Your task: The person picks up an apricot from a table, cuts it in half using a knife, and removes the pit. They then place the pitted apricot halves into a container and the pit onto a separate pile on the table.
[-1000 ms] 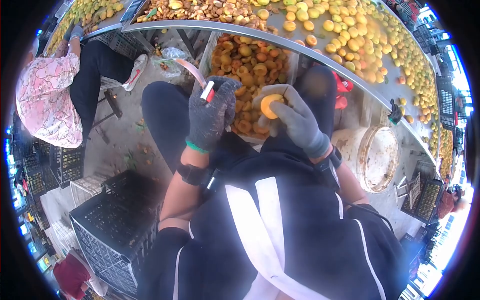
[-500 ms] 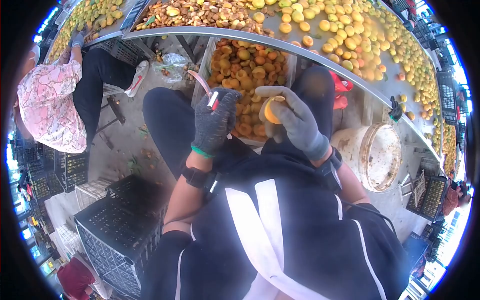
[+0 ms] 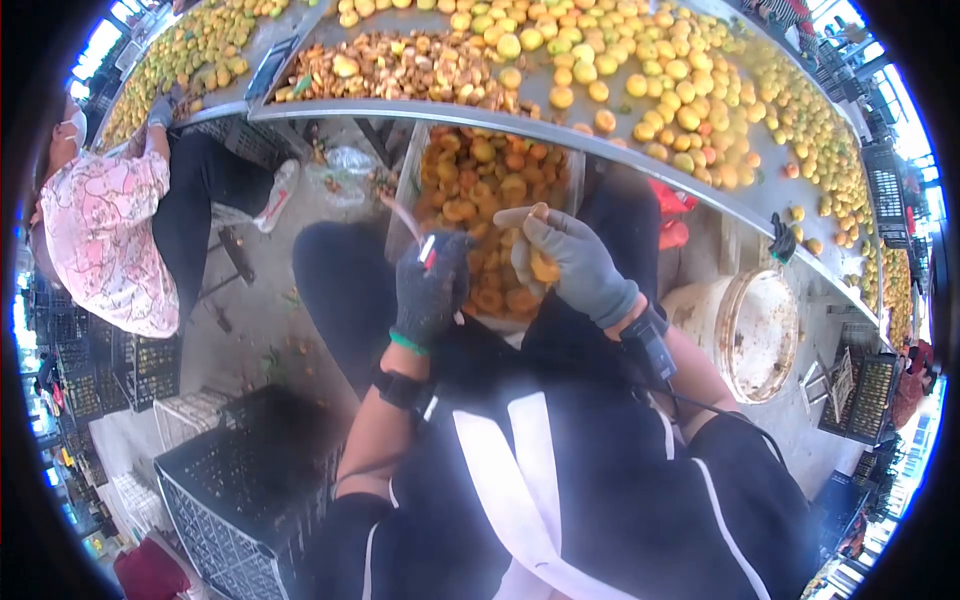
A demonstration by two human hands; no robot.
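My left hand (image 3: 430, 288), in a dark knitted glove with a green cuff, is closed around a slim, curved small knife (image 3: 406, 220). The knife's pinkish blade points up and away, and a white and red part shows at my fingers. My right hand (image 3: 580, 265), in a grey glove, curls around an orange apricot piece (image 3: 543, 266). A small brown pit (image 3: 540, 211) shows between its thumb and forefinger. Both hands are over the near part of a crate (image 3: 408, 190) between my knees, filled with apricot halves (image 3: 490, 165).
Beyond the crate runs a metal-edged table (image 3: 600, 140) with whole apricots (image 3: 690, 100) and a heap of brown pits (image 3: 400, 70). A white bucket (image 3: 735, 335) stands at right, a black crate (image 3: 230, 490) at lower left. Another person (image 3: 105, 235) sits at left.
My right hand has turned; the apricot piece sits lower in its fingers, and the brown pit shows at the fingertips. My left hand keeps the knife. The whole view has shifted slightly.
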